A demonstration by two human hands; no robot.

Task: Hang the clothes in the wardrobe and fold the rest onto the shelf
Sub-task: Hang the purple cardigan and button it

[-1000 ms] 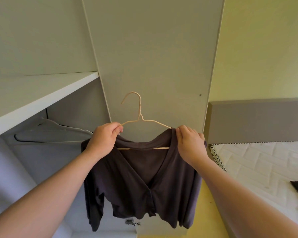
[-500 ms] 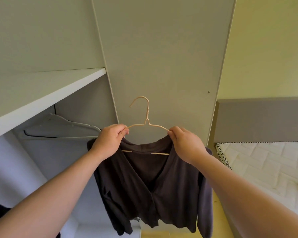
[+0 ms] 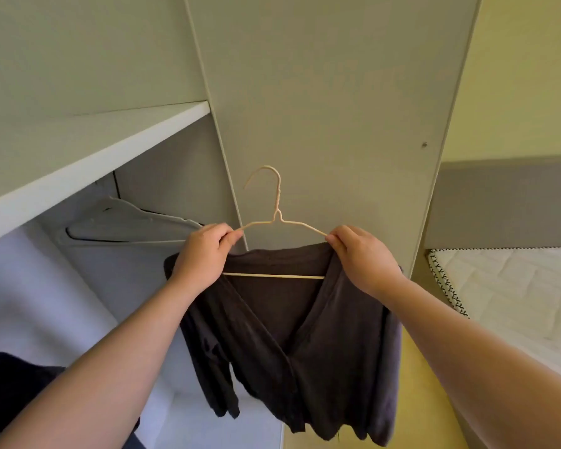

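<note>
A dark brown V-neck top (image 3: 292, 345) hangs on a thin cream wire hanger (image 3: 277, 205), held up in front of the wardrobe's side panel (image 3: 331, 108). My left hand (image 3: 203, 254) pinches the hanger's left arm and the top's left shoulder. At the other shoulder, my right hand (image 3: 358, 257) pinches the hanger's right arm together with the fabric. The hook points up and is free. The open wardrobe compartment (image 3: 133, 264) lies to the left, under a white shelf (image 3: 88, 160).
An empty grey hanger (image 3: 127, 225) hangs inside the wardrobe under the shelf. A dark garment (image 3: 10, 393) shows at the lower left. A bed with a white quilted mattress (image 3: 512, 286) and grey headboard (image 3: 499, 202) stands at the right.
The hanger and top have risen slightly and both hands have slid outward along the hanger's arms. The view has shifted left, bringing more of the wardrobe opening into sight.
</note>
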